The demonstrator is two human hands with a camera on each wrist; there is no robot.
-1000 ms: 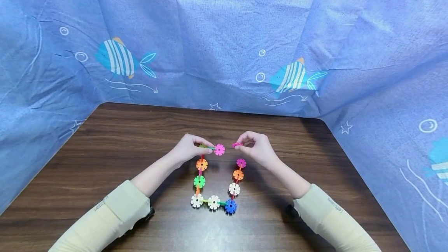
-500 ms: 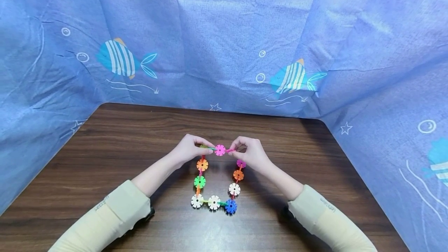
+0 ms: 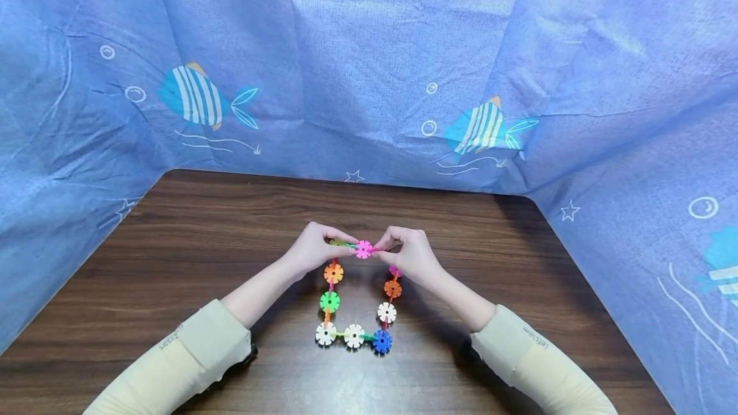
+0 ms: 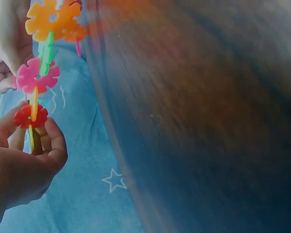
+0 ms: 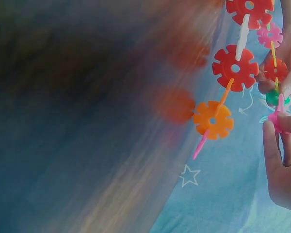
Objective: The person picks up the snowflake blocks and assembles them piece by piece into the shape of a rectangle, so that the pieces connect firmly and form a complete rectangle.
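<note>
Slotted plastic discs, edge-on and flat by turns, link into a chain bent into a near square on the table. My left hand (image 3: 311, 248) pinches its upper left part by a green disc (image 3: 348, 245), just left of a bright pink disc (image 3: 364, 249). From the right, my right hand (image 3: 412, 253) pinches an edge-on magenta disc (image 3: 378, 250) against that pink disc's right rim. In the right wrist view this magenta disc (image 5: 276, 121) sits between thumb and fingers. Beneath the right hand lies the magenta disc (image 3: 394, 271) at the right column's top, partly hidden.
Down the left column run an orange disc (image 3: 333, 273) and a green disc (image 3: 330, 301). White discs (image 3: 354, 335) and a blue disc (image 3: 382, 341) form the near side. A brown wooden table (image 3: 242, 203) lies beneath, with a blue fish-print cloth (image 3: 369, 50) behind it.
My right hand has come left and slightly down, bringing its magenta disc from a gap to the pink disc's rim. The left hand stays nearly in place, and the chain has shifted slightly nearer.
</note>
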